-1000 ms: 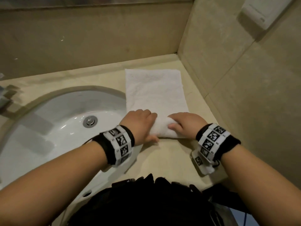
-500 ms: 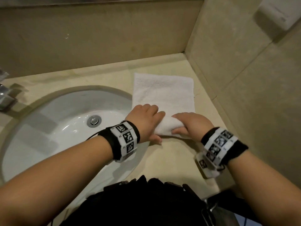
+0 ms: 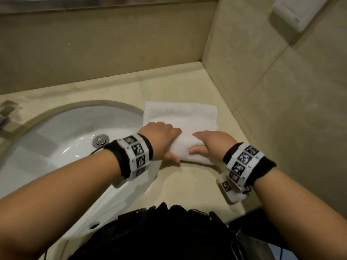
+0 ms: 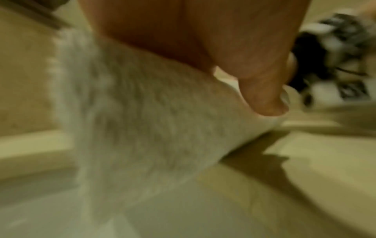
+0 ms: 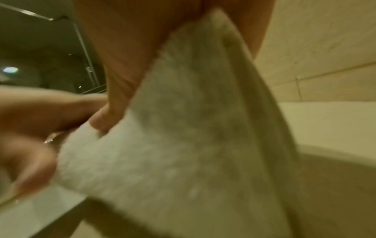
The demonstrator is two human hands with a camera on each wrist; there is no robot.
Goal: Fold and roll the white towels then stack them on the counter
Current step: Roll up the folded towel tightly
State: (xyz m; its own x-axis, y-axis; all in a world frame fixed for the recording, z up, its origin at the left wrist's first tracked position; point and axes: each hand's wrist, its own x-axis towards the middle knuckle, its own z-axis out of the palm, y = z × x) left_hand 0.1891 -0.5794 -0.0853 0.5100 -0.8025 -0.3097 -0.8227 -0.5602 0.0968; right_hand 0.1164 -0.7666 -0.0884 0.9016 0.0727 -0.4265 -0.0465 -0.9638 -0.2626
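Towel: one white towel [image 3: 180, 119], near part rolled, near the bench [image 3: 187, 184] right edge.
Hands: left hand [image 3: 159, 142] and right hand [image 3: 212, 145] both curl around the roll.
Free room: bare bench at the front edge.

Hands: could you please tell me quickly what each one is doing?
Left hand: grips the rolled end of the towel.
Right hand: grips it too.

Left hand [image 3: 160, 140], right hand [image 3: 214, 145] side by side, fingers curled, grip seemingly tight.
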